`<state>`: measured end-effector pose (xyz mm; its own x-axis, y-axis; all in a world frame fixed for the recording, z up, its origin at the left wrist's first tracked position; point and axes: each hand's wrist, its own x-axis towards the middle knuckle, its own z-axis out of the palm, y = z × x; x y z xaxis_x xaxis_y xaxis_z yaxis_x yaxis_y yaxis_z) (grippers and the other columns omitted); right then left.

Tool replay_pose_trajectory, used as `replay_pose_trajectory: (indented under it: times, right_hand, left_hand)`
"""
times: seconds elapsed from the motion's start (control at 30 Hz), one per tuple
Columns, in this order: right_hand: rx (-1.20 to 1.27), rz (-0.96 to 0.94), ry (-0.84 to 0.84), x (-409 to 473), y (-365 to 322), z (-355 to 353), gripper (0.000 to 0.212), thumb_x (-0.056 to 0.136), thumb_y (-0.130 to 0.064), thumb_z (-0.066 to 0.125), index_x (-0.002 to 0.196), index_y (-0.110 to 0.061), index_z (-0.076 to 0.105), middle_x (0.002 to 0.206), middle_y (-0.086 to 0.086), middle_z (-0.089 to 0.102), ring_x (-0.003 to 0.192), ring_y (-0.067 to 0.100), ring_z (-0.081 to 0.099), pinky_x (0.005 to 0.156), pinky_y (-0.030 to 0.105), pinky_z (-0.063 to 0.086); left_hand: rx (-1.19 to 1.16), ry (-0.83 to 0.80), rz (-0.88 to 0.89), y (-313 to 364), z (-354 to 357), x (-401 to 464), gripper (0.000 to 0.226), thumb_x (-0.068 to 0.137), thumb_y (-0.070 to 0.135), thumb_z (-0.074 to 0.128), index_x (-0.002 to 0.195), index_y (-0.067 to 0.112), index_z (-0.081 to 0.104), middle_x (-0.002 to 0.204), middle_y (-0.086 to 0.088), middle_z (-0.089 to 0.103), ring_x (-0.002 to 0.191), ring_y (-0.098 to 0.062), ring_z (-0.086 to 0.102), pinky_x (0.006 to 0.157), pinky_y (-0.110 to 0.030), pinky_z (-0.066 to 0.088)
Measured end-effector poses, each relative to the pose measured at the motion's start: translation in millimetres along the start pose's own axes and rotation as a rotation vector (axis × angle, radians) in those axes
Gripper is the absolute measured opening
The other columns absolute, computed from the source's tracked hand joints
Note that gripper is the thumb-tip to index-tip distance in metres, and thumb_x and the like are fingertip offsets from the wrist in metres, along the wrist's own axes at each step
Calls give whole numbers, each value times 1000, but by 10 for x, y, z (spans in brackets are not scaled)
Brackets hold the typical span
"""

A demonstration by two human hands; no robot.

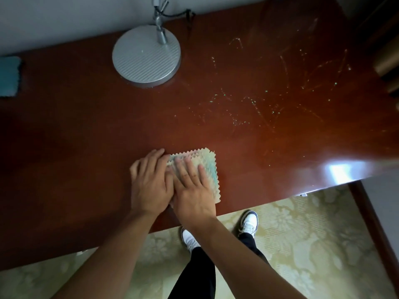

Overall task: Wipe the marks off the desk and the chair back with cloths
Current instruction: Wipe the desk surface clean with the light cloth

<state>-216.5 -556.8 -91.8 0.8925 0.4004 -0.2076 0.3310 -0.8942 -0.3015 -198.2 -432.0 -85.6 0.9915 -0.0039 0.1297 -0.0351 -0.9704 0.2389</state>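
A: Pale green and cream, a folded cloth (199,169) with zigzag edges is laid flat near the front edge of the red-brown counter (86,126). It is pressed down by both hands: the right hand (192,188) is spread over it with straight fingers, and the left hand (150,182) is set just beside, its fingertips touching the cloth's left edge. Nothing is gripped by either.

B: Which step is judged to be in hand?

A: The cloth seems to be flattened for wiping; the desk marks have not yet been dealt with. Pale scribbles and specks (280,93) are seen further back and to the right, well apart from the cloth.

B: What is called for next?

A: The cloth would need to be slid away and to the right under steady pressure, then rubbed over the scribbled patch. The round grey lamp base (146,56), further back on the left, should be kept clear of.

B: And beyond that?

A: A blue cloth (8,76) is left at the far left edge of the counter. The chair back cannot be identified with certainty.
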Motion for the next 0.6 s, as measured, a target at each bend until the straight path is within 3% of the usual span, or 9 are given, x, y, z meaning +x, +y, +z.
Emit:
replay_pose_trajectory:
  times: [0.17,0.27,0.4,0.6]
  right_hand:
    - [14,15,-46,-44,261,-102,63,96,-45,20,155,-26,13,163,-4,1,148,19,-16,120,47,-11]
    - [20,57,-34,-70,539,-173,63,96,-44,18,156,-24,13,163,-5,-4,147,18,-19,120,44,-13]
    - [38,122,3,-167,1134,-372,65,93,-44,12,154,-23,22,163,-6,4,149,18,-11,121,46,-9]
    - [82,316,136,-462,2337,-702,58,96,-40,20,150,-24,34,160,-2,23,150,21,5,122,42,1]
  left_hand:
    - [101,78,91,154,87,125,28,88,21,50,107,12,68,113,-11,62,103,-32,57,95,-49,35]
    - [109,74,172,442,171,273,26,87,20,49,102,11,68,108,-11,62,97,-32,56,92,-48,34]
    - [93,67,278,1029,341,531,24,87,20,50,98,12,69,102,-9,62,89,-32,58,88,-47,34]
    - [-8,65,320,2215,717,862,18,87,17,60,103,19,68,104,-4,61,89,-28,57,89,-45,35]
